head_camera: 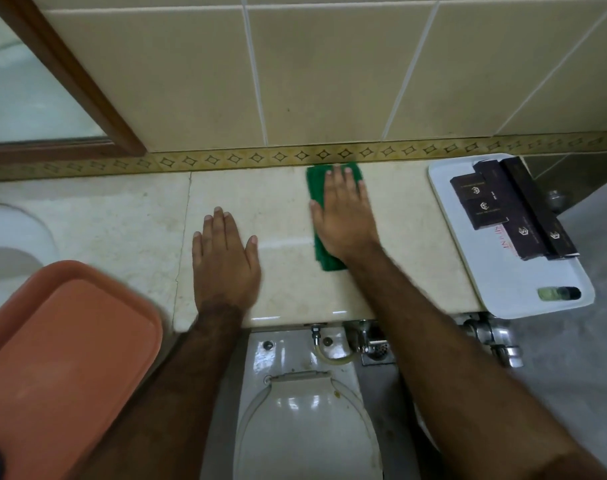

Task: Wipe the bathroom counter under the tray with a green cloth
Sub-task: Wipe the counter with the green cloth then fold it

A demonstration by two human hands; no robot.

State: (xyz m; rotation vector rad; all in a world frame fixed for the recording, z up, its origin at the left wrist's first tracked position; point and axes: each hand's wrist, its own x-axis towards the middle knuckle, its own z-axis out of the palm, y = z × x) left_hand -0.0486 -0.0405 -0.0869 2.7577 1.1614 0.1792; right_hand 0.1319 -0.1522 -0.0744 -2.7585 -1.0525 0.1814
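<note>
A green cloth (316, 181) lies flat on the cream marble counter (122, 230), reaching the back wall. My right hand (343, 216) presses down on the cloth with fingers spread. My left hand (224, 261) rests palm-down on the bare counter to the left of the cloth, holding nothing. A white tray (509, 289) sits at the counter's right end, overhanging the edge; it carries several dark boxes (496, 202) and a small green bottle (558, 293).
An orange tray (63, 358) fills the lower left, close to the camera. A white sink (11, 244) is at the left edge. Below the counter stands a toilet (305, 427) with chrome pipes (496, 341). A framed mirror (35, 98) hangs on the tiled wall.
</note>
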